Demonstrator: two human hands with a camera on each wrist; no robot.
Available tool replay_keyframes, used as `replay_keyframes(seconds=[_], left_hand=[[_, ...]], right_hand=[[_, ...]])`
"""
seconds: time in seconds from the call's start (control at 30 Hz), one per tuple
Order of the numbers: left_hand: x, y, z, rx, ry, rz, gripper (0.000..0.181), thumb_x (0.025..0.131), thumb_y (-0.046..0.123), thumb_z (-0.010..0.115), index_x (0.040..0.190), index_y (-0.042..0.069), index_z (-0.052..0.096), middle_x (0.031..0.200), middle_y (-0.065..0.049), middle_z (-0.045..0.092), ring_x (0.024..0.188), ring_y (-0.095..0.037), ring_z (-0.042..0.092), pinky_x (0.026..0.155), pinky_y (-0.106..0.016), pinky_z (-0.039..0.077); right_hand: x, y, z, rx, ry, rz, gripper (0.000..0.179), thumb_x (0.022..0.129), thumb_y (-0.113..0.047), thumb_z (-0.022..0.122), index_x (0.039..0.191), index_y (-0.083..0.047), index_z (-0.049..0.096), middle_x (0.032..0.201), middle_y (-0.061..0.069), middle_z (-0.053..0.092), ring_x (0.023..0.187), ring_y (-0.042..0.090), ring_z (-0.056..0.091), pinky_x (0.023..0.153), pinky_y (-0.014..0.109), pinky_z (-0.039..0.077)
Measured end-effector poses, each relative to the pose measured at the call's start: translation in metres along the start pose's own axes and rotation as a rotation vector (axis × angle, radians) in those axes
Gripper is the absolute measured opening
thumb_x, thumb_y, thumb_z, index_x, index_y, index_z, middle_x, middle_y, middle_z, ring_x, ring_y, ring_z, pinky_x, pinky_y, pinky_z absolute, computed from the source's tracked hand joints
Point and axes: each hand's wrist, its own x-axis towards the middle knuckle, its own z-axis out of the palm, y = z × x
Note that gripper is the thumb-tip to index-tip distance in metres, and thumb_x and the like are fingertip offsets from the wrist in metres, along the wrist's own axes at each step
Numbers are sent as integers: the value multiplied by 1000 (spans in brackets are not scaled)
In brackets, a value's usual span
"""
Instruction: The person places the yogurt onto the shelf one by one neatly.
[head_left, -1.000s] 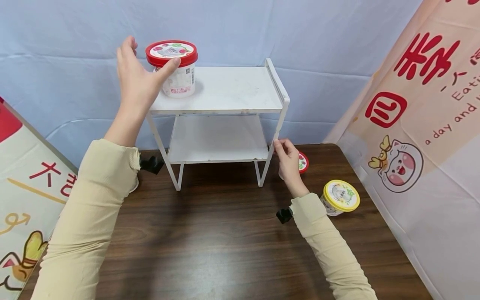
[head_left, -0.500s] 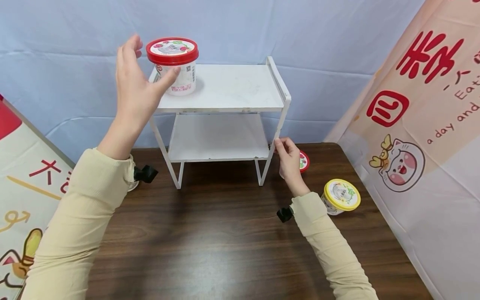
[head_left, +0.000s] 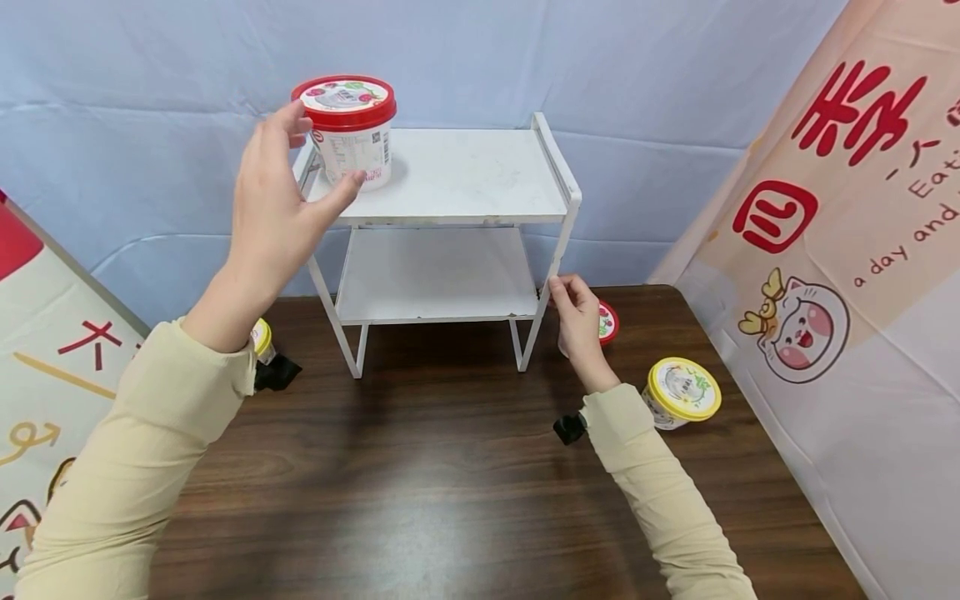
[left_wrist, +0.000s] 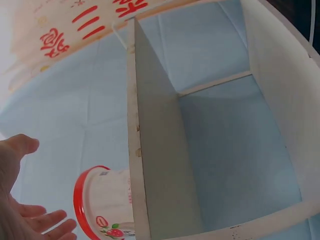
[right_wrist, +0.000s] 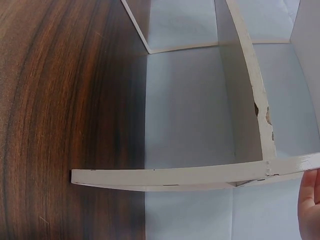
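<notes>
A white two-tier rack (head_left: pixel 442 275) stands on the dark wooden table. On the left end of its top shelf sits an upright tub with a red lid (head_left: pixel 360 150), strawberries printed on its side in the left wrist view. My left hand (head_left: pixel 273 212) is just left of this tub, thumb spread from relaxed fingers; the left wrist view shows a gap between the hand (left_wrist: pixel 25 195) and the tub (left_wrist: pixel 107 202). With thumb and fingers, my right hand (head_left: pixel 579 333) pinches the rack's right front post, partly seen at the edge of the right wrist view.
Behind my right hand, a red-lidded tub (head_left: pixel 608 322) is partly hidden. Nearer on the right stands a yellow-lidded tub (head_left: pixel 682 392). Another yellow-lidded tub (head_left: pixel 262 337) peeks out beyond my left wrist. Blue cloth (head_left: pixel 450 58) hangs behind the rack; printed sheets flank both sides.
My left hand has dropped lower beside the tub, its thumb now near the tub's base. The yellow-lidded tub at left has come into sight. My right hand and the rack stay put.
</notes>
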Motion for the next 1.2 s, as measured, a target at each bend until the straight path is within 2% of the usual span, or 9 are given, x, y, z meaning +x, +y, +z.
replay_keyframes(seconds=[0.23, 0.4, 0.53, 0.63, 0.7, 0.87, 1.03, 1.13, 1.2], left_hand=[[-7, 1, -3, 13, -78, 16, 63, 82, 29, 65, 134, 4, 38, 124, -14, 50, 114, -24, 46, 95, -41, 35], [-13, -1, -2, 31, -108, 76, 57, 83, 24, 65, 130, 1, 42, 120, -15, 53, 110, -26, 49, 90, -43, 39], [-18, -2, -2, 46, -140, 112, 51, 84, 20, 63, 127, -1, 45, 117, -16, 54, 105, -28, 51, 83, -43, 41], [-21, -2, -2, 52, -160, 125, 47, 84, 18, 63, 124, -2, 47, 113, -17, 55, 102, -29, 52, 81, -42, 42], [-23, -3, -2, 58, -175, 131, 45, 84, 18, 63, 122, -2, 49, 112, -17, 56, 101, -28, 53, 80, -41, 42], [-30, -3, -2, 85, -238, 121, 44, 85, 18, 62, 123, 0, 49, 114, -16, 56, 102, -28, 53, 82, -43, 43], [-37, -7, -1, 96, -265, 133, 42, 85, 18, 62, 121, 0, 51, 112, -16, 58, 103, -28, 54, 84, -45, 43], [-42, -9, 0, 103, -275, 141, 42, 84, 17, 63, 120, -1, 51, 111, -16, 58, 102, -28, 54, 83, -45, 43], [-46, -11, 1, 106, -285, 137, 41, 84, 17, 63, 119, -1, 51, 109, -16, 58, 102, -29, 54, 82, -45, 43]], right_hand=[[0, 0, 0, -2, 0, 0, 22, 91, -1, 51, 88, 20, 47, 72, -3, 57, 69, 10, 49, 69, 26, 45], [0, 1, 0, -7, 1, 7, 21, 91, -2, 52, 86, 18, 49, 72, -2, 57, 70, 11, 50, 69, 25, 45], [0, 2, -1, -4, 0, 8, 14, 91, -2, 52, 79, 5, 55, 72, -2, 57, 70, 11, 50, 68, 22, 45], [0, 2, -1, 6, 0, 4, 17, 91, -1, 52, 76, -8, 58, 71, -3, 57, 69, 10, 50, 68, 22, 45], [1, 2, -1, 10, 0, 1, 19, 91, -1, 52, 76, -11, 58, 71, -4, 58, 69, 10, 50, 68, 22, 45], [1, 2, -1, 3, 0, 5, 12, 91, -2, 53, 79, 1, 56, 73, -1, 57, 70, 10, 51, 68, 22, 46], [1, 2, 0, 12, -7, 8, 17, 91, -3, 52, 83, 12, 52, 73, 0, 57, 71, 10, 50, 69, 21, 45], [1, 2, 0, 11, -5, 2, 18, 91, -3, 53, 83, 13, 52, 73, -1, 57, 70, 9, 51, 68, 21, 46], [1, 2, -1, 12, -1, 0, 15, 91, -3, 53, 80, 8, 54, 72, -1, 57, 70, 9, 50, 68, 21, 45]])
